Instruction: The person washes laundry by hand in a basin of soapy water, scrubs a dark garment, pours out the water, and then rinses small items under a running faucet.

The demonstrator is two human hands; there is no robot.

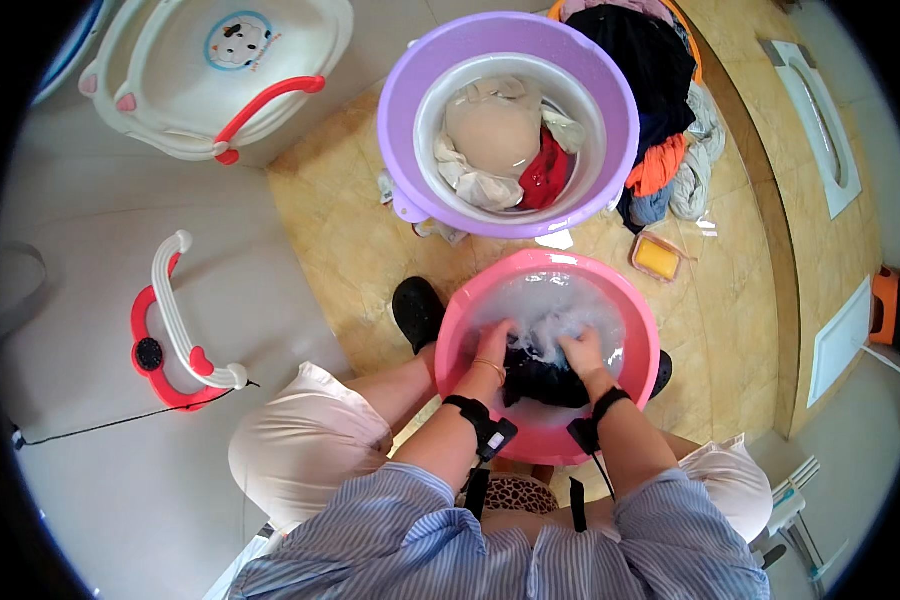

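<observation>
A pink plastic basin (643,337) stands on the floor between my feet, with cloudy, sudsy water (562,296) in it. Partly under the water lies a black cloth garment (544,379). My left hand (495,346) grips its left side, fingertips wet and partly hidden by the water. On the other side my right hand (585,352) has hold of the cloth, fingers curled inward. White, churned water rises between the two hands. Both wrists wear black straps, and a thin bracelet circles the left one.
Beyond stands a purple basin (397,127) holding a white basin (429,112) of wet beige and red clothes. Piled laundry (645,75) lies to its right. Yellow soap (656,257) sits in a dish. A white baby bathtub (172,67) leans on the left wall.
</observation>
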